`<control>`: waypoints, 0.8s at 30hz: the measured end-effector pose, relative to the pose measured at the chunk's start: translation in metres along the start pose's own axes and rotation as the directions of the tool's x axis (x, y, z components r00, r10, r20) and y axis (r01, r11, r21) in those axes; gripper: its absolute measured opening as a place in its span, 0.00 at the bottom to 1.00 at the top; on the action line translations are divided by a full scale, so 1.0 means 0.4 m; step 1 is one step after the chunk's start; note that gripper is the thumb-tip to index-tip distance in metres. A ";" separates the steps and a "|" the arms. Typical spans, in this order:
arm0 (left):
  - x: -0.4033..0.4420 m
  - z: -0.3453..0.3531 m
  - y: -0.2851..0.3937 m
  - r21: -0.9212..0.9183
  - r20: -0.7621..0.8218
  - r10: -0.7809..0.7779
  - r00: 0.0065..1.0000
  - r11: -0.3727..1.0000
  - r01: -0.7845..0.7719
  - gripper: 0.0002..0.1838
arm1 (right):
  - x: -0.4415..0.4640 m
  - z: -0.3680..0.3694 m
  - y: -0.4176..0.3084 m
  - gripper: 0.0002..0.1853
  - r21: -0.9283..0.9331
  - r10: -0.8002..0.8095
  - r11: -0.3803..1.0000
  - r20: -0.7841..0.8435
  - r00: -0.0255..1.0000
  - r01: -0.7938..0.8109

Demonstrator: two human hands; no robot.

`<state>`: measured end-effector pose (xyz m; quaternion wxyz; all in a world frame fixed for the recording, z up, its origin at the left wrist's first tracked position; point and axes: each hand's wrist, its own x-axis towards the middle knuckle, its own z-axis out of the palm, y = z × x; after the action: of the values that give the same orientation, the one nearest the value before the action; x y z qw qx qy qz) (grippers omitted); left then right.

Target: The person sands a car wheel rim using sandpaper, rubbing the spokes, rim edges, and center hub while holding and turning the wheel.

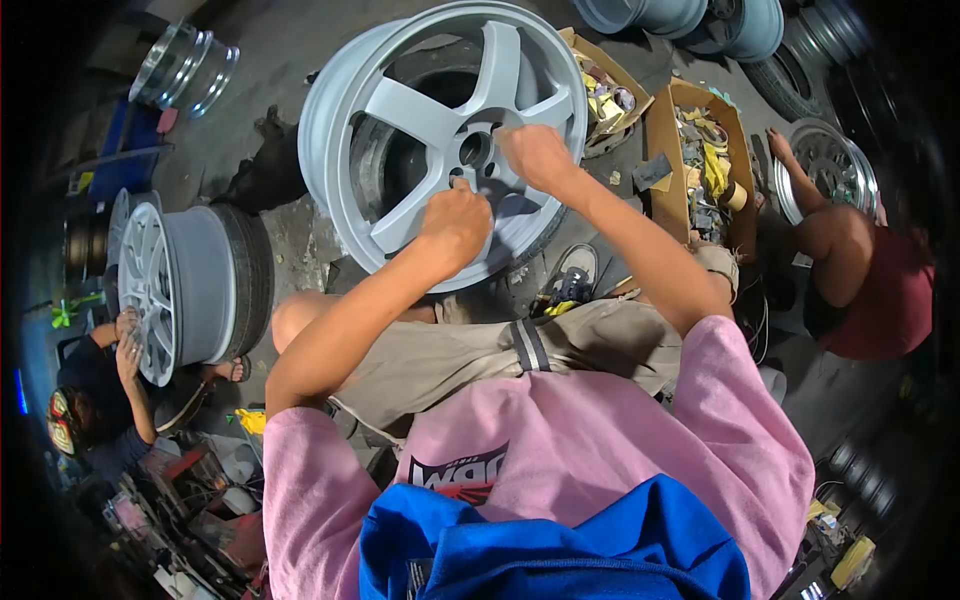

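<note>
A large pale grey wheel rim (415, 112) with broad spokes stands tilted in front of me, its face turned my way. My left hand (457, 222) is closed at the lower side of the hub, with its thumb and fingertips by a bolt hole. Against the hub's right side, near the centre bore (476, 150), my right hand (538, 157) is closed with the fingers bent onto the metal. Whatever either hand may hold is hidden by the fingers.
A tyre (375, 165) shows behind the rim. Cardboard boxes (664, 150) of scraps stand to the right. At left, a person (100, 390) touches another grey rim (195, 285); at right, a person (880, 290) sits by a silver rim (825, 165). More rims (740, 30) lie at the back.
</note>
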<state>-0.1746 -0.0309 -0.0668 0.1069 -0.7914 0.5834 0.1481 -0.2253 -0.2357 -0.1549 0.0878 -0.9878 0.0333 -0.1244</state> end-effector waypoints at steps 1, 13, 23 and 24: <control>0.006 0.001 0.000 -0.003 -0.003 -0.003 1.000 1.000 0.003 0.22 | 0.006 0.002 -0.006 0.09 0.120 0.120 0.986 -0.006 0.993 -0.118; 0.042 -0.072 0.020 -0.143 0.015 0.000 1.000 0.990 0.003 0.21 | -0.086 -0.099 0.028 0.15 0.263 0.082 0.964 -0.127 0.989 -0.046; -0.096 -0.304 -0.141 -0.826 -0.330 -0.080 0.941 0.506 -0.247 0.15 | -0.001 0.037 -0.007 0.15 0.798 0.463 0.387 0.265 0.846 -0.462; -0.115 -0.324 -0.171 -0.853 -0.411 -0.168 0.896 0.417 -0.313 0.16 | -0.008 0.015 0.012 0.16 0.881 0.436 0.070 0.395 0.809 -0.468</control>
<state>-0.1078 -0.0142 0.0705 -0.4761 -0.7068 0.4531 0.2617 -0.2269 -0.2391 -0.1621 0.7036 -0.6603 0.2528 -0.0709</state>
